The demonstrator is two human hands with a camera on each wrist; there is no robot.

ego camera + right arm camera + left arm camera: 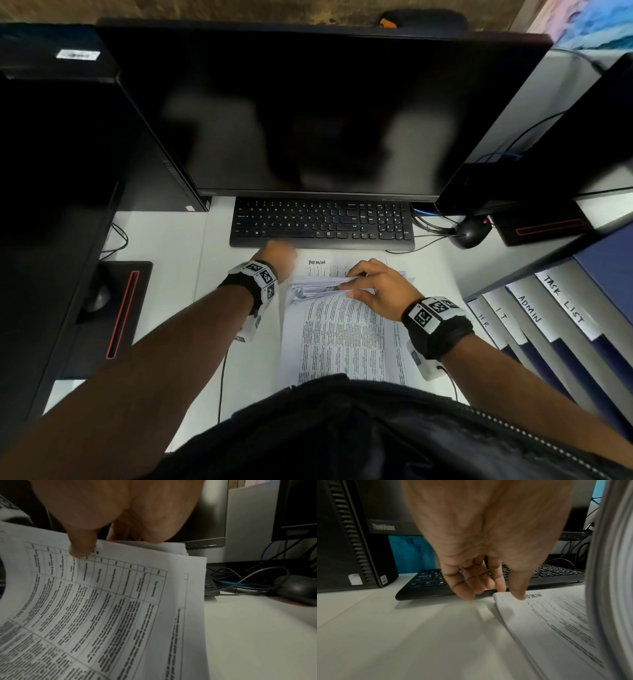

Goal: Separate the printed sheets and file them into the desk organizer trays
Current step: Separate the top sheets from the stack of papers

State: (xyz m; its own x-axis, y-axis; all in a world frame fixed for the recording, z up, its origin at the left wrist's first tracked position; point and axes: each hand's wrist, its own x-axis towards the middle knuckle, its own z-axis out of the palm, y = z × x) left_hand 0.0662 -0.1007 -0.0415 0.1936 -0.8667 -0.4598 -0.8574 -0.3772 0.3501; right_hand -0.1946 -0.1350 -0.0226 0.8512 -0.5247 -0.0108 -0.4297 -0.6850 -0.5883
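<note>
A stack of printed sheets lies on the white desk point(164, 274) in front of the keyboard. My right hand point(352, 284) grips the far edge of the upper bundle point(342, 329), thumb on top and fingers underneath, bending it up and towards me. In the right wrist view my right hand point(102, 542) holds that bundle point(102, 601). Beneath it lies a sheet headed ADMIN point(329, 269). My left hand point(279, 255) reaches to its far left corner. In the left wrist view my left hand point(494, 593) has its thumb tip on the ADMIN sheet point(556, 615) and its fingers extended at the edge. The organizer trays point(529, 308), labelled HR, IT, ADMIN and TASK LIST, stand at the right.
A black keyboard point(322, 222) sits just beyond the papers under a dark monitor point(308, 113). A mouse point(471, 233) and tangled cables point(248, 582) lie at the back right. A PC tower point(51, 171) stands on the left, and a second monitor point(565, 154) on the right.
</note>
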